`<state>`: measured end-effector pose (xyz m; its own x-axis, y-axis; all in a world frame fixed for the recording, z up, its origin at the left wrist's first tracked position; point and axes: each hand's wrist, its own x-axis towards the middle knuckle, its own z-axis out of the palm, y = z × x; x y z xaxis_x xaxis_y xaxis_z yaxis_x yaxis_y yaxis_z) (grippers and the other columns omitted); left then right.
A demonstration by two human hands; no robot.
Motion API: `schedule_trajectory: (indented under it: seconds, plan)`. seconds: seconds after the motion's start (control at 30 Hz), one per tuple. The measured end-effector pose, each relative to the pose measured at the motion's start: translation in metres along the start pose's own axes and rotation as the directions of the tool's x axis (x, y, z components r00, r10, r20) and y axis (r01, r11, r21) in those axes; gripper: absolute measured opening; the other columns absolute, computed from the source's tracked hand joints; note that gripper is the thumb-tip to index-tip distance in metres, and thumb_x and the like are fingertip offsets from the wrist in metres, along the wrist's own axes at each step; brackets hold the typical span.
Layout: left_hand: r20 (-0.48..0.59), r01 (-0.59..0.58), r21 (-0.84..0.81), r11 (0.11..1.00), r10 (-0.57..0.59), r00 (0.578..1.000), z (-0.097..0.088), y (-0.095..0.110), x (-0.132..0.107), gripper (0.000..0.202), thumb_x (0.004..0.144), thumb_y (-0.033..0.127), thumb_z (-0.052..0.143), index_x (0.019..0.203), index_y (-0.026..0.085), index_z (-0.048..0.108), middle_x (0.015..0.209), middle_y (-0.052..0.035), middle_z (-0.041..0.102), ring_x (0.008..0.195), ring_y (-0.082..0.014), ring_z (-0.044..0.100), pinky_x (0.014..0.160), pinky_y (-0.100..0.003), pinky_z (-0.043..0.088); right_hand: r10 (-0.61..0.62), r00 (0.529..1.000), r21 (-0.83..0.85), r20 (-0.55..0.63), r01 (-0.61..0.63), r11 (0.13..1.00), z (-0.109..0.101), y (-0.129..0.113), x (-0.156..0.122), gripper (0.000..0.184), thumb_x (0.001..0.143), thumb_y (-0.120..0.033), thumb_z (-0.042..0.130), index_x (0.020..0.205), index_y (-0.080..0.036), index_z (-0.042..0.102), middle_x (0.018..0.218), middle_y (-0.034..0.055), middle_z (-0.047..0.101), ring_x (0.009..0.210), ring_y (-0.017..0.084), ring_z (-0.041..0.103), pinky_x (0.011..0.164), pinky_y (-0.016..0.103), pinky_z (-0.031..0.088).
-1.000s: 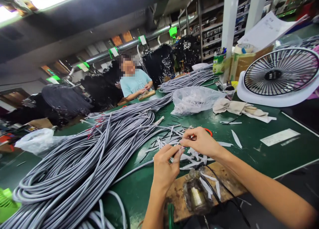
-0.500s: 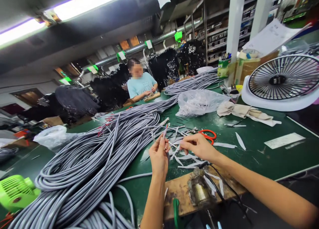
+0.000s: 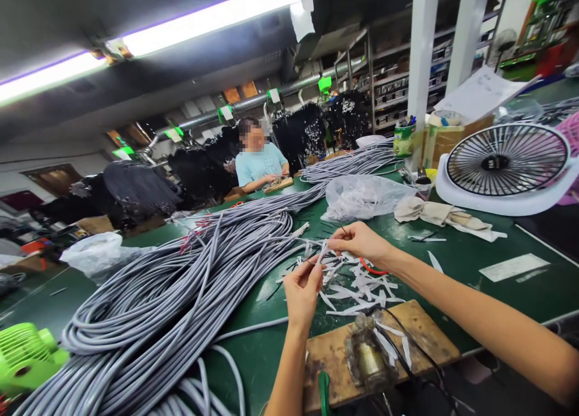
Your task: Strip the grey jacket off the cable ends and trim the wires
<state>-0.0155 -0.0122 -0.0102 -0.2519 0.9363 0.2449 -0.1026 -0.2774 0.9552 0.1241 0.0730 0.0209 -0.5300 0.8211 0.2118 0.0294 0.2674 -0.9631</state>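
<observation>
Between the fingers of my left hand (image 3: 304, 292) is the stripped end of a grey cable (image 3: 322, 254), pointing up and away. My right hand (image 3: 362, 245) pinches at the tip of that same end, thumb and forefinger pressed together. The inner wires there are too small to make out. White paper-like strips (image 3: 357, 289) lie scattered on the table beneath both hands. Behind my right wrist, red-orange scissor handles (image 3: 373, 267) are partly covered. A large bundle of grey cables (image 3: 181, 283) spreads out left of my left hand.
Close to me sits a wooden board (image 3: 427, 331) carrying a taped metal device (image 3: 368, 349) with black leads. A clear plastic bag (image 3: 366, 196), cloth gloves (image 3: 443, 214) and a fan (image 3: 502, 163) stand at the right. Across the green table (image 3: 461, 283) a person (image 3: 260, 163) works.
My right hand has moved left and up to meet the cable end. My left hand has shifted slightly right with the cable. The view has tilted a little upward.
</observation>
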Motion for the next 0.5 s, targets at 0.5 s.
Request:
schedule_trajectory:
  seconds: [0.5]
  plan:
    - [0.346,-0.346,0.577,0.74,0.163,0.924,0.004,-0.006,-0.004,0.021,0.077,0.016,0.053,0.088,0.019,0.07,0.078,-0.0062,0.068,0.07,-0.016,0.06,0.065,-0.026,0.044,-0.282,0.956,-0.637,0.077,0.265,0.724,-0.023,0.004,-0.02,0.014,0.071,-0.02,0.058,0.058,-0.015,0.059,0.062,-0.0009,0.052,0.055,0.009,0.041,0.052,0.022,0.026]
